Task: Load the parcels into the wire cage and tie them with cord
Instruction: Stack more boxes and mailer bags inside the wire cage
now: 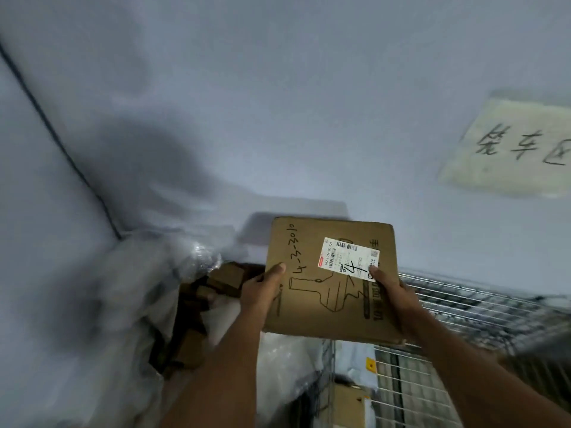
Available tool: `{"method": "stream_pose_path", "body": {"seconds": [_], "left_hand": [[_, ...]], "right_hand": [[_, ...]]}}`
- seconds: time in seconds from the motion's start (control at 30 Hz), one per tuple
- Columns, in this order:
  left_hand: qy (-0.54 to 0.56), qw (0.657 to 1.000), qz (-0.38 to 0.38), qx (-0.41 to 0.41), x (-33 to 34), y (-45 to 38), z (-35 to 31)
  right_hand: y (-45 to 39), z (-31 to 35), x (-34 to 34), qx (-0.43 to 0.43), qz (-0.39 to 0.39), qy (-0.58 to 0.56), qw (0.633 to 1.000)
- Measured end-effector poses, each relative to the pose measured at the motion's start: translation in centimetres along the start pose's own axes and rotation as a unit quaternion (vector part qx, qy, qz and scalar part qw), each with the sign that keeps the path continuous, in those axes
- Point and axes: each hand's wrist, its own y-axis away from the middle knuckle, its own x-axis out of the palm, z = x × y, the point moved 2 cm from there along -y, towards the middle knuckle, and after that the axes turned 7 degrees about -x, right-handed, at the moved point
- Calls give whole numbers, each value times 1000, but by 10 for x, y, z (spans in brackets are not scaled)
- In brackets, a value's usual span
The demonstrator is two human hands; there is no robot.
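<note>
A flat cardboard parcel (332, 279), hand-marked in black pen and carrying a white shipping label (350, 257), is held up in the air in front of a pale wall, above the near corner of a wire cage (482, 304). The left hand (262, 288) grips its left edge, thumb pressed on the top face and fingers hidden beneath. The right hand (392, 288) clamps the right edge the same way, its thumb touching the corner of the label. The carton looks stiff and thin, with slightly worn corners, and is probably light, since it is carried level by its edges alone. A two-handed hold on opposite sides appears the safest grip. Inside the cage, below the carton, lie a small cardboard box (347, 406) and pale plastic mailers (352, 356), blurred behind the mesh. To the left, a clear plastic sack (148, 288) sits in the corner of the room, holding a heap of small brown boxes (197, 304). A handwritten paper sign (509, 149) is stuck to the wall at right. No cord is visible.
</note>
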Motion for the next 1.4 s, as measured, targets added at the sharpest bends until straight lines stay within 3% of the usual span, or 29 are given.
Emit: {"method": "stream_pose_path", "body": {"seconds": [0.13, 0.37, 0.67, 0.83, 1.07, 1.13, 1.27, 1.33, 1.4], "left_hand": [[-54, 997, 34, -44, 152, -6, 38], [-154, 980, 74, -100, 307, -13, 136], [-229, 947, 130, -182, 403, -92, 304], [-265, 935, 174, -159, 447, -153, 389], [-210, 949, 126, -199, 490, -240, 480], [-216, 956, 95, -177, 493, -253, 489], [-218, 976, 18, 7, 490, -240, 487], [-231, 963, 28, 134, 496, -226, 492], [-290, 938, 63, 181, 508, -214, 498]], "right_hand": [[-40, -52, -137, 53, -44, -28, 997], [-78, -172, -282, 136, -64, -52, 987], [-130, -384, -362, 279, -68, -61, 956], [-191, -466, -375, 268, -80, -44, 959], [-276, -549, -379, 241, -94, -45, 965], [-299, -564, -374, 230, -93, -61, 967], [-340, -560, -348, 184, -128, -44, 974], [-355, -560, -336, 161, -129, -9, 978], [-362, -563, -326, 163, -146, 17, 976]]}}
